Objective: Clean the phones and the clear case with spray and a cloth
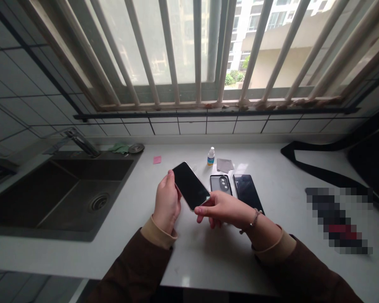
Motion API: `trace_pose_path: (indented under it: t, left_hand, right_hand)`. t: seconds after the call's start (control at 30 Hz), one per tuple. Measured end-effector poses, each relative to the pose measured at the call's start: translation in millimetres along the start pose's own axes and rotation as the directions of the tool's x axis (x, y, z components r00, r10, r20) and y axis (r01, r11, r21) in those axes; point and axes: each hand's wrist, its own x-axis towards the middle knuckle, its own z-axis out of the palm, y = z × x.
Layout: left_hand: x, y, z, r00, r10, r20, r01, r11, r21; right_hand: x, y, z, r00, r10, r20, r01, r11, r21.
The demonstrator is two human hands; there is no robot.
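Note:
A smartphone (191,185) with a dark screen is held tilted above the white counter. My left hand (168,201) grips its left edge, thumb along the side. At its lower right corner, my right hand (219,206) pinches the phone between thumb and fingers. Beyond my right hand lies a black phone case (220,181) with a camera cutout, partly covered by that hand. A second dark phone (248,189) rests beside the case, its lower end near my wrist. Behind them stand a small white-capped bottle (211,157) and a folded grey cloth (225,165).
On the left is a dark sink (113,210) with a faucet (82,141); a green cloth (119,147) and a round metal strainer (136,148) lie at its back edge. A pink note (157,160) lies on the counter (189,256). A black strap (318,168) and a blurred-out object (339,221) lie right.

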Motion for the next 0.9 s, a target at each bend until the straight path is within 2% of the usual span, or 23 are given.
trace_pose_path:
  t: [0.23, 0.37, 0.43, 0.57, 0.6, 0.67, 0.73, 0.77, 0.83, 0.9]
  left_hand:
    - [-3, 4, 3, 0.998, -0.05, 0.042, 0.052, 0.998, -0.041]
    - [-3, 5, 3, 0.996, -0.052, 0.069, 0.056, 0.997, -0.06]
    - [-3, 4, 3, 0.998, -0.039, 0.059, 0.042, 0.997, -0.057]
    - [-4, 5, 4, 0.999, -0.007, 0.052, 0.007, 1.0, -0.018]
    - [-4, 6, 4, 0.998, -0.011, 0.064, 0.011, 1.0, -0.001]
    - [-7, 6, 4, 0.993, -0.049, 0.11, 0.043, 0.997, 0.06]
    - [-9, 5, 3, 0.972, -0.121, 0.202, 0.092, 0.985, 0.149]
    - [-9, 3, 2, 0.952, -0.16, 0.261, 0.111, 0.975, 0.194]
    - [-10, -1, 1, 0.907, -0.213, 0.364, 0.115, 0.955, 0.272]
    - [-10, -5, -1, 0.885, -0.225, 0.407, 0.086, 0.939, 0.332]
  right_hand:
    - [5, 3, 9, 0.995, 0.014, -0.101, 0.003, 0.986, 0.165]
    - [8, 8, 10, 0.989, 0.002, -0.148, 0.026, 0.982, 0.19]
    - [7, 9, 10, 0.991, -0.016, -0.129, 0.039, 0.983, 0.177]
    - [5, 9, 5, 0.999, -0.042, -0.008, 0.042, 0.991, 0.128]
    - [6, 9, 2, 0.997, -0.064, -0.044, 0.068, 0.992, 0.109]
    - [8, 11, -4, 0.964, -0.146, -0.222, 0.163, 0.985, 0.058]
    - [11, 13, -9, 0.879, -0.232, -0.416, 0.253, 0.967, -0.004]
    - [13, 14, -11, 0.842, -0.259, -0.474, 0.278, 0.96, -0.031]
    - [14, 14, -12, 0.809, -0.277, -0.518, 0.29, 0.955, -0.058]
    - [15, 13, -12, 0.807, -0.277, -0.521, 0.272, 0.958, -0.089]
